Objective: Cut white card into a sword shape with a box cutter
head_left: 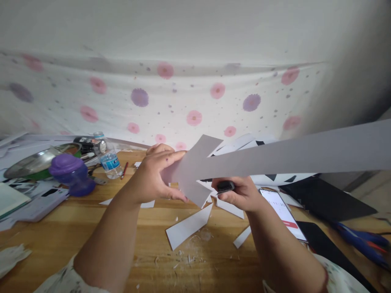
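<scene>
My left hand (154,175) grips the left end of a long grey paper shape (275,156), like a sword or arrow, that stretches to the right edge of view. Thumb and fingers pinch its wide cross part. My right hand (240,194) is closed around a small black tool (225,186), likely a cutter, held just under the paper. Both hands hover above a wooden table (146,244).
White paper offcuts (187,227) and small shavings lie on the table below the hands. A phone (282,211) with a lit screen rests at right, beside black sheets (326,199) and blue-handled scissors (363,240). A purple jar (71,173), water bottle (108,156) and metal bowl (36,160) stand at left.
</scene>
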`<state>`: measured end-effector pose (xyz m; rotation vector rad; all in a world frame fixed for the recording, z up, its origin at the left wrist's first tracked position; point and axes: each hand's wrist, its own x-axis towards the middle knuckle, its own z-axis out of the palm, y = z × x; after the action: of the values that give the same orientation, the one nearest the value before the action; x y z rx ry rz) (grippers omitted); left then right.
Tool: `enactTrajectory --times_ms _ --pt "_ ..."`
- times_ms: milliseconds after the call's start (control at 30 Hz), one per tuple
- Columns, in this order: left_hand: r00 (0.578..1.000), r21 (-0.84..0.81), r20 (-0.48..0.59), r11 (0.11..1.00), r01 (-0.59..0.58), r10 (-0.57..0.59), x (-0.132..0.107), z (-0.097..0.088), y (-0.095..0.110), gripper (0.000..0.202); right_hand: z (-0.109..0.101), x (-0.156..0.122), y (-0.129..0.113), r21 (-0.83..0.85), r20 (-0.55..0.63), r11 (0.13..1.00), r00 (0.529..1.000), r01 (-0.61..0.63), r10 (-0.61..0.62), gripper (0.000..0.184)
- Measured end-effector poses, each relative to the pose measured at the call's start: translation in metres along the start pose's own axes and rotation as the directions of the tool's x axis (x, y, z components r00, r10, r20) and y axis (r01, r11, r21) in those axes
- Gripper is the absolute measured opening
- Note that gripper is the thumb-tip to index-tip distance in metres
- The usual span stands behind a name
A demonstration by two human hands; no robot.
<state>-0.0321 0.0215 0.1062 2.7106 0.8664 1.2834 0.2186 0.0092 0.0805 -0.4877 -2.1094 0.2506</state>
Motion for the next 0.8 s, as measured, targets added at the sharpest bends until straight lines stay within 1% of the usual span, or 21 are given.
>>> enactTrajectory --times_ms 67,133,300,433,600,667,800 --pt "1.000 -0.001 -0.016 1.000 -0.023 0.023 -0.001 0.000 -0.003 0.083 -0.001 0.000 0.002 -0.049 -0.020 0.999 1.000 0.006 -0.007 0.045" --pt "0.999 0.009 -0.026 0.999 -0.045 0.045 -0.002 0.000 -0.005 0.083 -0.001 0.001 0.004 -0.119 -0.046 0.992 0.998 0.036 -0.041 0.045" --pt "1.000 0.004 -0.021 1.000 -0.013 0.014 -0.001 0.001 0.000 0.081 0.001 0.007 0.006 -0.257 -0.067 0.961 0.990 0.102 -0.122 0.037" --pt "0.999 -0.015 0.017 0.999 0.036 -0.035 0.001 0.001 0.006 0.082 0.003 0.007 0.007 -0.300 -0.069 0.949 0.990 0.099 -0.125 0.036" --pt "0.993 0.015 0.067 0.995 0.100 -0.100 0.003 -0.001 0.010 0.082 0.003 0.007 0.009 -0.352 -0.049 0.931 0.991 0.097 -0.122 0.033" --pt "0.990 0.026 0.073 0.993 0.115 -0.117 0.003 -0.001 0.011 0.081 0.003 0.007 0.010 -0.363 -0.046 0.927 0.992 0.089 -0.114 0.033" --pt "0.992 0.041 0.061 0.993 0.111 -0.113 0.003 -0.001 0.010 0.083 0.003 0.007 0.011 -0.366 -0.056 0.928 0.993 0.073 -0.101 0.032"
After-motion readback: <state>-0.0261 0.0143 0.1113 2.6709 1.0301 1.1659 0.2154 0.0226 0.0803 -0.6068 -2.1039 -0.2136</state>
